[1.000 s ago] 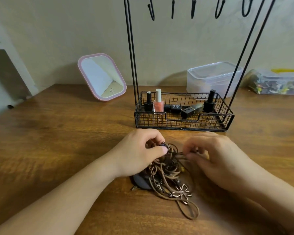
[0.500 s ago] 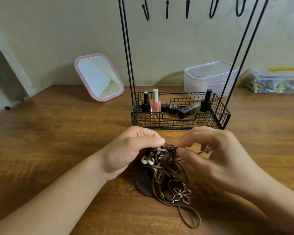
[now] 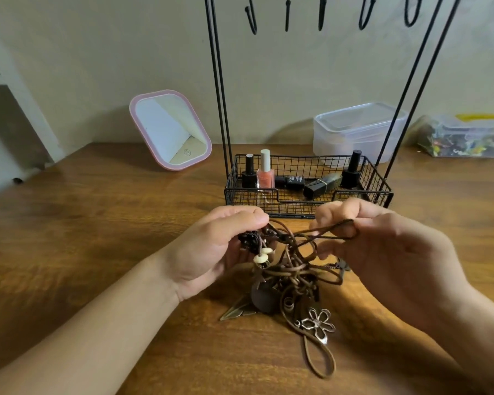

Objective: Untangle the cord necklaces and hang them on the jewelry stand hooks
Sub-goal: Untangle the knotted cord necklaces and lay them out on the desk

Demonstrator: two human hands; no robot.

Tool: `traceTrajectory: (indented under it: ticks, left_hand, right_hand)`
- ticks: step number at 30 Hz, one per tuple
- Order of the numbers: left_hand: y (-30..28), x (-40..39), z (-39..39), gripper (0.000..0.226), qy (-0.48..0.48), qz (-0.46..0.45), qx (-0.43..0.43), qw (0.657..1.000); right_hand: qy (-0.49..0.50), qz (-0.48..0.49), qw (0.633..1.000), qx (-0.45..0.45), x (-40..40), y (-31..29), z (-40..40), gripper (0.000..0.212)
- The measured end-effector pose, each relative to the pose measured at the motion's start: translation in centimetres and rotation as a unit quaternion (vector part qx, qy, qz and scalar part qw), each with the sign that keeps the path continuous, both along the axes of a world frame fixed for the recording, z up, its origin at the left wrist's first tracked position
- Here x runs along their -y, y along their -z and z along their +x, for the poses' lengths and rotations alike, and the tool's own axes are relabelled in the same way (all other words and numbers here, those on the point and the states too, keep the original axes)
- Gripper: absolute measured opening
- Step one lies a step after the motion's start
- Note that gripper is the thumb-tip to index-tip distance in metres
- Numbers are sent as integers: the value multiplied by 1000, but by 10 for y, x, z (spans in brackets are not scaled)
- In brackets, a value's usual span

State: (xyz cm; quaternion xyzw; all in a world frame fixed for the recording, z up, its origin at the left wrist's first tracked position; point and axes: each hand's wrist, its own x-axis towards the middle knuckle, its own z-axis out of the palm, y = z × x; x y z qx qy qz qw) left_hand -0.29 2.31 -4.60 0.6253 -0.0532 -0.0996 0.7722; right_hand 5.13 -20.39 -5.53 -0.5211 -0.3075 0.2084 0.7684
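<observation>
Where wall meets wooden table (image 3: pixel 83 238) | pink mirror (image 3: pixel 170 129); plastic box (image 3: pixel 357 129)

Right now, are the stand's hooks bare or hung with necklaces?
Bare: the five hooks in view carry nothing; the cord necklaces remain tangled between both hands.

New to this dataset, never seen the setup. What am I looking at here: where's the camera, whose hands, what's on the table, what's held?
No robot here: a person works bare-handed, and the one camera sits on their head, looking forward and down. The left hand grips a knotted clump of brown cord necklaces; the right hand pinches one cord loop drawn out of it. The rest of the tangle, with a flower pendant, lies on the wooden table. Behind stands the black wire jewelry stand, its hooks bare, nail polish bottles in its basket. Farther back: a pink mirror and plastic boxes.
</observation>
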Motion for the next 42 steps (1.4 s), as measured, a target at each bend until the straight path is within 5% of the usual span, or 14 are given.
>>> traceTrajectory:
  ticks: [9, 14, 22, 25, 29, 35, 39, 42]
  left_hand:
    - [-2, -1, 1, 51, -27, -4, 27, 999]
    - [-1, 0, 0, 29, -71, -3, 34, 997]
    - [-7, -1, 0, 15, -98, -34, 44, 994]
    - [-10, -2, -2, 18, -95, -25, 41, 994]
    - [-8, -11, 2, 36, -112, -15, 62, 992]
    - [-6, -24, 9, 40, -153, -66, 66, 984]
    - [-9, -21, 10, 31, -237, -91, 75, 964]
    - [-9, -20, 10, 32, -268, -141, 75, 950]
  right_hand:
    - [-52, 64, 997, 3, 4, -5, 2, 35]
    - [-89, 135, 987, -7, 6, -8, 4, 43]
    - [88, -125, 982, 111, 13, -14, 6, 54]
    - [107, -151, 973, 135, 16, -14, 8, 53]
    - [150, -118, 977, 95, 20, -12, 18, 49]
    - [116, 105, 986, -53, 27, -16, 29, 28]
    - [134, 174, 974, -60, 35, -19, 35, 50]
    - [1, 259, 961, -92, 43, -14, 42, 57]
